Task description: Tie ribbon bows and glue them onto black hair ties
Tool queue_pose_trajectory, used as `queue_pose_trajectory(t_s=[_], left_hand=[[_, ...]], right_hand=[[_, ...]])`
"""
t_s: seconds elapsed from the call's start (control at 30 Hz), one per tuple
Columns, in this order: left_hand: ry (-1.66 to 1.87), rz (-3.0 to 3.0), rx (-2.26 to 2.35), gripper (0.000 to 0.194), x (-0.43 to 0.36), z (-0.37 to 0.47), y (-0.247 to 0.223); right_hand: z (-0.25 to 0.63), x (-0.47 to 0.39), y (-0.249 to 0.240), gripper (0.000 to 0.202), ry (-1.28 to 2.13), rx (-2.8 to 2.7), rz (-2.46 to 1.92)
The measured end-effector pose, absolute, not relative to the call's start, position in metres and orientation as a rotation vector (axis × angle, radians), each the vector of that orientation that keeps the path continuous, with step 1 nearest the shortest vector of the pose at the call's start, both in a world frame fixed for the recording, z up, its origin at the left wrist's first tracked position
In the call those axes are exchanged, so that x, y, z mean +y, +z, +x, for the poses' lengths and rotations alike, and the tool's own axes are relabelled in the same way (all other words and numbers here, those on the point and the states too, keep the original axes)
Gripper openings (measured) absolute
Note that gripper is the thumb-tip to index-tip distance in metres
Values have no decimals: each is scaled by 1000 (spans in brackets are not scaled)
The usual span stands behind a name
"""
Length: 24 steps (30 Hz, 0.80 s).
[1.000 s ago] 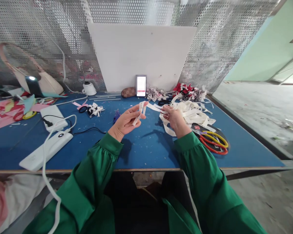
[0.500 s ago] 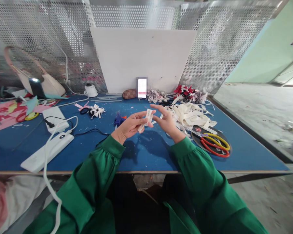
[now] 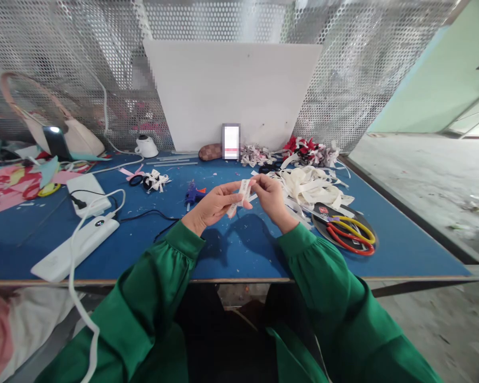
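Over the blue table, my left hand (image 3: 217, 204) pinches a short white printed ribbon (image 3: 244, 187), which runs across its fingers with dark lettering showing. My right hand (image 3: 272, 199) meets it from the right, its thumb and forefinger closed on the ribbon's upper end. A blue glue gun (image 3: 192, 195) with an orange tip lies just beyond my left hand. Behind my right hand spreads a heap of cream ribbon strips (image 3: 309, 186). Scissors with red and yellow handles (image 3: 351, 234) rest on a dark round plate (image 3: 321, 211) to the right.
At the left lie a white power bank (image 3: 77, 249) with cables and a white box (image 3: 88, 194). Small black-handled scissors (image 3: 136, 181) sit near white bows (image 3: 157, 181). At the back stand a lit phone (image 3: 231, 142), a brown case (image 3: 211, 152) and piled red bows (image 3: 303, 148).
My right hand has moved slightly left, and its spread fingers have closed on the ribbon's upper end. My left hand keeps holding the ribbon in nearly the same place.
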<state>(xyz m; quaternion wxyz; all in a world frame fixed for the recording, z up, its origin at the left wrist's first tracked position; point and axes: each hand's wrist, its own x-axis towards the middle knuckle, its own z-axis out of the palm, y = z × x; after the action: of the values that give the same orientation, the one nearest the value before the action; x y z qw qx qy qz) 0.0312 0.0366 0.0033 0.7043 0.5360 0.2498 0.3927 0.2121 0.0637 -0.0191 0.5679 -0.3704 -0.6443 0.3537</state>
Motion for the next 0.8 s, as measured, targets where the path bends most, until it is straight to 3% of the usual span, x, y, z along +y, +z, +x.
queue_pose_trajectory(t_s=[0.47,0.8], left_hand=[[1229,1115,681,66,41,31,7],[1417,1272,846,67,41,36,3]], right_hand=[[209,59,-22,33,885,-1671,-892],[207,53,-22,26,944,-1788,-849]])
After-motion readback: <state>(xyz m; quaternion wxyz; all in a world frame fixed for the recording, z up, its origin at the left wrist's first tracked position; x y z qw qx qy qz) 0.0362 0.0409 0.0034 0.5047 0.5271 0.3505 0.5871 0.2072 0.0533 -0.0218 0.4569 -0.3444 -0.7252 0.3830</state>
